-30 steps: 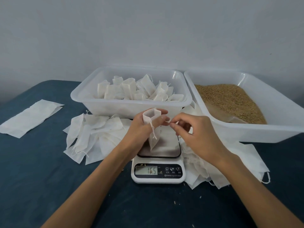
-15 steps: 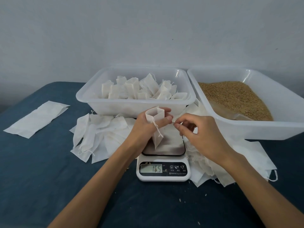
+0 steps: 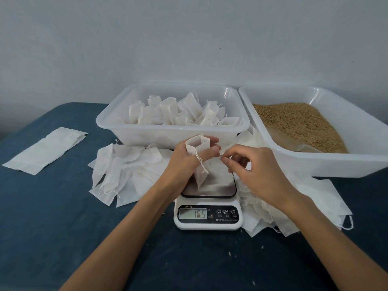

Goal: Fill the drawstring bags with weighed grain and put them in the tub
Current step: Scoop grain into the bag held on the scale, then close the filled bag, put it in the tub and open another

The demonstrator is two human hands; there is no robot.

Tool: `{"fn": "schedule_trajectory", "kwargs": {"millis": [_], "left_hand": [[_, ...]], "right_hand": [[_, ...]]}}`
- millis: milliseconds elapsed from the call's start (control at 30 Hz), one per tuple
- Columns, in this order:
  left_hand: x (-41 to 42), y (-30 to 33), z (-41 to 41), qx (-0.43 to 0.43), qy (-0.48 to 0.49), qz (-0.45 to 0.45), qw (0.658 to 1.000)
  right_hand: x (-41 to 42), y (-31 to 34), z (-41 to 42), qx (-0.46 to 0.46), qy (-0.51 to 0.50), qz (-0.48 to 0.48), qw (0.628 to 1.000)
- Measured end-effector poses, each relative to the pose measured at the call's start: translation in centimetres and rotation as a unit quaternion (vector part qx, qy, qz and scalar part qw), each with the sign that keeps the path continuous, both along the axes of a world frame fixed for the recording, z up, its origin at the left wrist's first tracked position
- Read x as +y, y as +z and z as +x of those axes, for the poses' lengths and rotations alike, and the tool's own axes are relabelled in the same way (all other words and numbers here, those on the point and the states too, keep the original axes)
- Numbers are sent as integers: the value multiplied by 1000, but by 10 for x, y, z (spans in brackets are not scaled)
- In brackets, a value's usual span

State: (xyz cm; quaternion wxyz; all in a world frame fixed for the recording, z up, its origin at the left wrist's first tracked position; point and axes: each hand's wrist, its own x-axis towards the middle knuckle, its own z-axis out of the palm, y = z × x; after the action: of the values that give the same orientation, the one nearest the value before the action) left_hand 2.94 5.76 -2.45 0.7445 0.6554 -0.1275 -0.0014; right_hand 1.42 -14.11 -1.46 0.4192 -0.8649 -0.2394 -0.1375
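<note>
We work at a table under a dark blue cloth (image 3: pixel 52 217) set against a pale grey wall (image 3: pixel 189 38). Nearest us, loose grains (image 3: pixel 230 253) dot the cloth by the front edge, too small to count. Just beyond them stands the scale (image 3: pixel 207 215), its display reading 16.5, though the small print by its buttons is unreadable. Over its platform our left hand (image 3: pixel 184 158) grips a drawstring bag (image 3: pixel 199 158) upright, fingers curled round it, mouth open at the top; we cannot see inside, and its lower tip sits at the platform, contact unclear. Our right hand (image 3: pixel 252 169) has thumb and forefinger pinched together on what looks like the bag's string, which is too thin to trace. Flat empty bags (image 3: pixel 126 166) lie heaped left of the scale, and more (image 3: pixel 315 198) to the right, partly hidden under our right wrist. A folded white sheet (image 3: pixel 46 150) rests toward the left edge. Farther back, the tub (image 3: pixel 172 131) holds filled bags (image 3: pixel 180 112) packed upright. Beside it, touching or nearly so, the grain bin (image 3: pixel 336 162) is cut off by the right edge; its grain (image 3: pixel 298 122) slopes over something translucent we cannot identify.
</note>
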Motion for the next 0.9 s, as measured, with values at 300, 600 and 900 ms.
{"fn": "schedule_trajectory", "kwargs": {"millis": [300, 600, 900], "left_hand": [[7, 13, 14, -27, 28, -3, 999], [37, 85, 79, -21, 120, -6, 992], [31, 73, 104, 30, 174, 117, 977]], "right_hand": [[-2, 3, 1, 4, -5, 41, 999], [-6, 4, 5, 1, -11, 80, 997], [-8, 6, 7, -6, -15, 92, 996]]}}
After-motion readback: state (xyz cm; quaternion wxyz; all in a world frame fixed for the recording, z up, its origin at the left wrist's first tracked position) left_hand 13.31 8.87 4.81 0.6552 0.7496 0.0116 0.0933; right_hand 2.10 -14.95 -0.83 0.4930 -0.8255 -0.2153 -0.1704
